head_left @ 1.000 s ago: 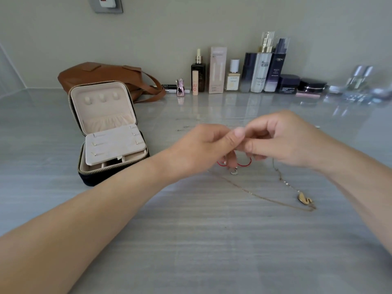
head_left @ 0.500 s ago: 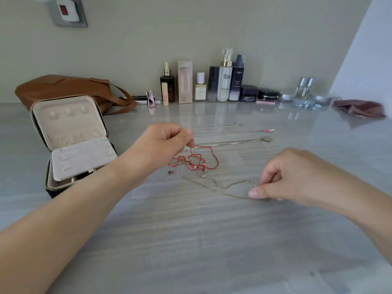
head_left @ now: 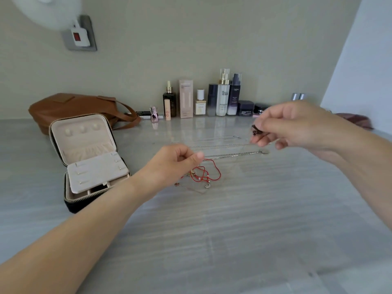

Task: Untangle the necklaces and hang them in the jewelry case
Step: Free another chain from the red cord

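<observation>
Red cord necklace [head_left: 206, 174] lies in a loopy heap on the grey table [head_left: 212, 240], near the middle. It's thin & stringy, w/ tiny white beads, a gold bit & a small curved silver charm [head_left: 207, 185] at the low end. One strand goes up to the left hand [head_left: 174, 162]. That hand's thumb & pointer tip are pressed tight together on the cord; the other fingers are curled under.

The right hand [head_left: 297, 126] is up in the air, above the table & well apart from the heap. Fingers are bent in, & finger and thumb pinch a small dark piece [head_left: 257, 130]. It's blurry, so can't tell what it is.

A very thin gold chain [head_left: 191, 188] lies mixed w/ the red heap, hard to see. Behind the heap, 3 silver chains [head_left: 233, 154] lie out straight, side by side, not tangled. The nearest one has a flat round disc at its R end.

The jewelry case [head_left: 84, 145] stands open at the L, near the left arm. Black outside, zip round the edge, soft cream cloth inside. The lid stands up, w/ 3 little knobs in a row & a gathered pocket under them. A padded flap w/ small pegs lies over the bottom trays.

The table is smooth & shiny, w/ streaky lines like stone. By the wall: a floppy brown leather bag [head_left: 74, 107] behind the case, & a row of bottles & jars [head_left: 222, 94], glass & plastic, tall & short.
</observation>
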A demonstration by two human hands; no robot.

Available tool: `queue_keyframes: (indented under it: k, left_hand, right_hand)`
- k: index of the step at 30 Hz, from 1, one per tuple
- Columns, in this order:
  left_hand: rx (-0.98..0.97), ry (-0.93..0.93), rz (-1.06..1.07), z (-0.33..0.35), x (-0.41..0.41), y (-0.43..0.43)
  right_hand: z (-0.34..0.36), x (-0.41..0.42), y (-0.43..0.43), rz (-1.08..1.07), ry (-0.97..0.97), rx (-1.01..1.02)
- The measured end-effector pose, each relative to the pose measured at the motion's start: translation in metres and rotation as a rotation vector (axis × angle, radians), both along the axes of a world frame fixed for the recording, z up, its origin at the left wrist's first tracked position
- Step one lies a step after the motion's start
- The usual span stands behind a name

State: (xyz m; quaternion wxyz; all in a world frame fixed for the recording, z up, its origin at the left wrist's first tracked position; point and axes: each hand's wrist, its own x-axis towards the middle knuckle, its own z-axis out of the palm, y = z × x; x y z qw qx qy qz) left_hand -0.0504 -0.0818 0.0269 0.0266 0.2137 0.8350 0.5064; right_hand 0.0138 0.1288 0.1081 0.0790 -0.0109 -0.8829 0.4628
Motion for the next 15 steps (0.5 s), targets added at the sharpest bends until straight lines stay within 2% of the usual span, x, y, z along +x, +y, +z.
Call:
queue_keyframes:
  k: [2, 5, 10, 13, 15]
  left_hand:
    - [0.047, -0.016, -0.008, 0.002, 0.001, 0.000]
    - [0.067, -0.032, -0.007, 0.003, 0.001, 0.000]
    - [0.055, -0.035, -0.026, 0.003, 0.001, -0.001]
    - [-0.006, 0.090, 0.020, 0.007, 0.004, -0.001]
    - [0.070, 0.199, 0.115, 0.012, 0.007, 0.000]
  right_hand:
    - [0.010, -0.008, -0.007, 0.000, 0.012, -0.101]
    - [0.027, -0.018, -0.021, 0.036, 0.034, -0.133]
    - [0.044, -0.026, -0.048, 0.084, 0.061, -0.001]
    - [0.051, -0.025, -0.059, 0.131, 0.072, 0.106]
    - [0.054, -0.023, -0.065, 0.178, 0.079, 0.164]
